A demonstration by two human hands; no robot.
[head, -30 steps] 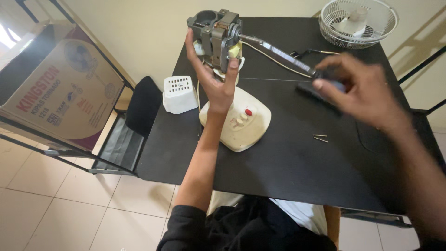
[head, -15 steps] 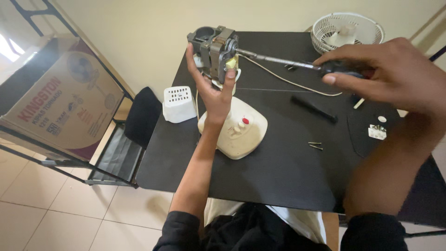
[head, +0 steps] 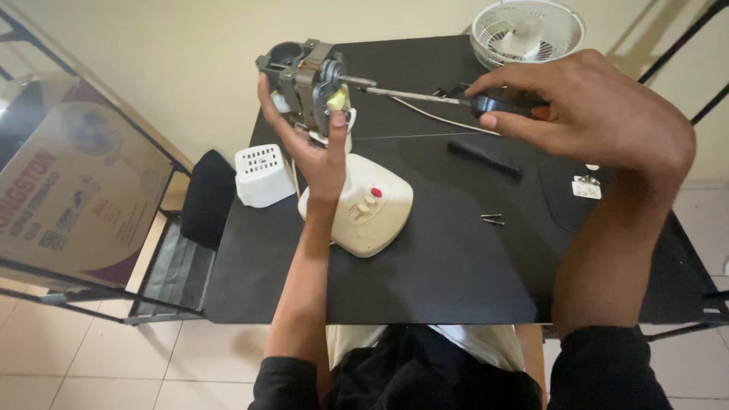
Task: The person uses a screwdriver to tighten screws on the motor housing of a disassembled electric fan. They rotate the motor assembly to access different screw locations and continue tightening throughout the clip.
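Pale wall and tiled floor are seen behind a black table (head: 425, 281), over which the work is held up in the air. At the left a large printed cardboard box (head: 72, 205) is leaned against a black frame, and a dark chair (head: 199, 206) is pushed against the table's left edge. At the far right corner of the table a white fan guard (head: 528, 30) is laid flat. Near the middle a cream fan base (head: 363, 206) with a red button is set, with a small white vented cover (head: 262, 176) just beside it to the left.

A grey fan motor (head: 307, 80) is gripped from below and lifted above the base by the left hand (head: 315, 148), the fingers being closed round its body. A screwdriver (head: 425, 96) is grasped at its dark handle by the right hand (head: 588, 114). Its long axis is laid nearly level, running from the right hand leftward, with the tip brought up against the motor's right face near the shaft; exact contact cannot be made out. The motor thus lies to the left of the right hand, and the left hand is the nearer.

Smaller things are left on the table: a black bar-shaped part (head: 484, 158), a small white fitting (head: 586, 187), and two loose screws (head: 492, 219)
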